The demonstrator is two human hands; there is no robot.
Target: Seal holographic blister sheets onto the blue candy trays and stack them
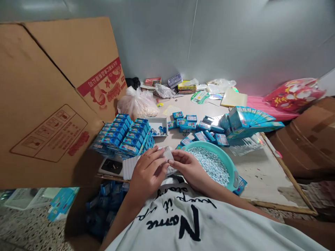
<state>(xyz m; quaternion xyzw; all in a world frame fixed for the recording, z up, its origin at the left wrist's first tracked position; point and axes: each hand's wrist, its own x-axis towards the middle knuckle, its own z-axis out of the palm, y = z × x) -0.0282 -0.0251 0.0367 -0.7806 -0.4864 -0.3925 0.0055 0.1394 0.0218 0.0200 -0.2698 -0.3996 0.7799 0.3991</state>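
"From the head view, what is being held?"

"A pale piece [167, 154], flat-faced and squarish, at the near side of the bench [163, 141], close to the shirt [199, 212]. The left grip [150, 166] is curled over its left part; the right grip [187, 164] pinches its right edge between thumb and fingers."

"Why both at once?"

"I'd guess one steadies while the other does the fine handling. Being so close probably gives the eyes a better look. Whether it's a card or a tiny carton, I can't say; the fingers hide too much."

"And the row of white pieces [129, 166] just left of the left grip?"

"Packed side by side, likely so each is easy to reach."

"The teal basin [233, 167] by the right forearm?"

"It's full of small pale pellets [209, 164]; its raised rim presumably stops them rolling off. The white tray [157, 122], on the far side of the grips, seems to corral little round blue things the same way."

"The stacked blue boxes [117, 130] at left?"

"Tight ranks, probably to save room. The loose blue boxes [182, 122] beyond the basin lie jumbled, in no order I can read."
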